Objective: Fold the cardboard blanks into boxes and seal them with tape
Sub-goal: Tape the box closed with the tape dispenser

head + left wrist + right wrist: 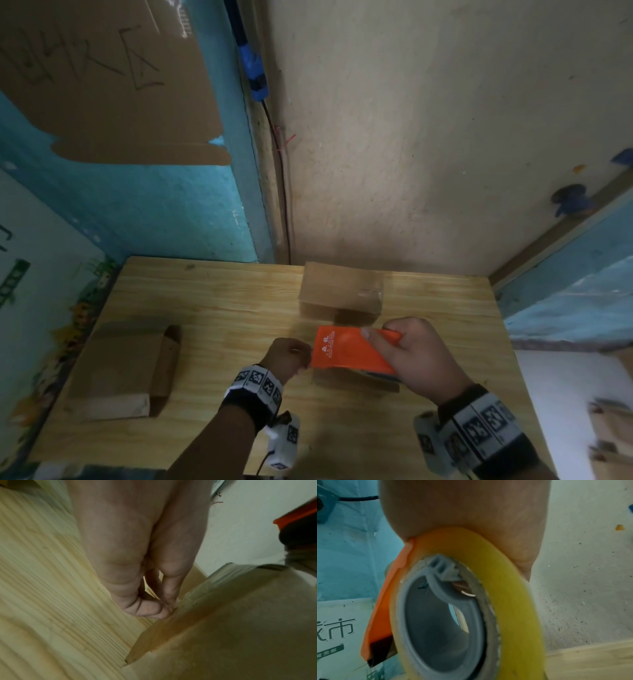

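1. Box under work [356, 380]: sits on the wooden table [219, 301] near its front centre, mostly hidden from the head camera by the orange tape dispenser [349, 349] held over it. Left wrist view shows its brown top panel and left edge [231, 628].
2. Dispenser: tilted, orange cover facing up and left. Right wrist view shows the yellowish tape roll [513, 588] on a grey hub [436, 622] inside it.
3. Right hand [414, 353]: wrapped around the dispenser's right end, thumb on top of the orange cover, fingers curled under. Firm grip. Forearm comes in from lower right, wrist raised clear of the table.
4. Left hand [284, 356]: at the dispenser's left edge, fingers curled, thumb against fingertips [154, 609] in a pinch at the box's upper left edge. Likely pinching the tape end, but the clear tape itself can't be made out, so can't confirm what it holds. Forearm comes in from lower centre, wrist above the table.
5. Finished box [340, 291]: at the table's back edge, behind the dispenser, with clear tape across its top.
6. Flat cardboard blank [126, 370]: left side of the table, well apart from both hands, flaps open at its right end.
7. Both wrists carry marker-patterned bands [479, 431].
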A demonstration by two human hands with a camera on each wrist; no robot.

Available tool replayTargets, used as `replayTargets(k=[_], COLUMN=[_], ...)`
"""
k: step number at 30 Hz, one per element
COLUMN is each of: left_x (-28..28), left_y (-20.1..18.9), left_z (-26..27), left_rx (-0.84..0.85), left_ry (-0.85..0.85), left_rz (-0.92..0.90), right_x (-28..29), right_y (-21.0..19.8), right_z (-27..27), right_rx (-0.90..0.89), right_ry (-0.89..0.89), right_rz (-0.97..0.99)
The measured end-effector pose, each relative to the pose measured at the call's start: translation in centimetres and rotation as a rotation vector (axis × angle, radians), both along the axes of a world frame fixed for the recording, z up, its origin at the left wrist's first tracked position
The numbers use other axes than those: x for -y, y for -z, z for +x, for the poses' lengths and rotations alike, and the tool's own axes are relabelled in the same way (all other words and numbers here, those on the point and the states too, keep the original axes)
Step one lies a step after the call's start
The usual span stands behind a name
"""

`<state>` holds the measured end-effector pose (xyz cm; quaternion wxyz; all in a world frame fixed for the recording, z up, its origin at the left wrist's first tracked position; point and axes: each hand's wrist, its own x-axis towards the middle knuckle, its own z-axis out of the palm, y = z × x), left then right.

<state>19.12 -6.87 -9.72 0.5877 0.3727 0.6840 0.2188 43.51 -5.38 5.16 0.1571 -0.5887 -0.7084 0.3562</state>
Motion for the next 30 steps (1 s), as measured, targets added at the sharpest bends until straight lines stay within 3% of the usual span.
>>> replayTargets(k=[5,13,15,18,21,23,26,28,30], left_x=[-1.1,-1.2,-0.9,-1.0,-1.5,-1.8,-1.6,-1.4,-1.2], left_y=[-0.3,-1.1,-1.8,-1.7,-1.5,-1.4,-3.0,-4.6,-5.4], left_z=[0.4,1.8,1.9,1.6,1.2,0.7,0.6,0.5,-0.1], left_rx=[-0.167,-0.24,-0.364,-0.414,-0.276,-0.114,-0.054,0.002,0.013], left_ry=[0.206,0.362,0.373,0.324,0.32,0.181,0.109,0.187,0.404], left_rz=[0.037,-0.146,-0.073,0.032,0.012,0.055,0.142,0.192,0.185], right_x=[-0.3,-0.6,-0.6,-0.5,-0.4,-0.4,-0.3,-0.3,-0.3], right_y=[-0.1,-0.3,-0.2,-0.2,-0.4,-0.6,-0.6,-0.5,-0.3], right_z=[-0.1,-0.2,-0.2,-0.2,-0.1,-0.2,-0.2,-0.2,-0.1], right_rx=[0.002,0.011,0.012,0.023,0.027,0.021,0.024,0.029,0.027], right_ry=[-0.001,-0.015,-0.013,-0.015,-0.021,-0.026,-0.033,-0.033,-0.029], right_rz=[0.011,0.027,0.034,0.024,0.017,0.015,0.027,0.014,0.009])
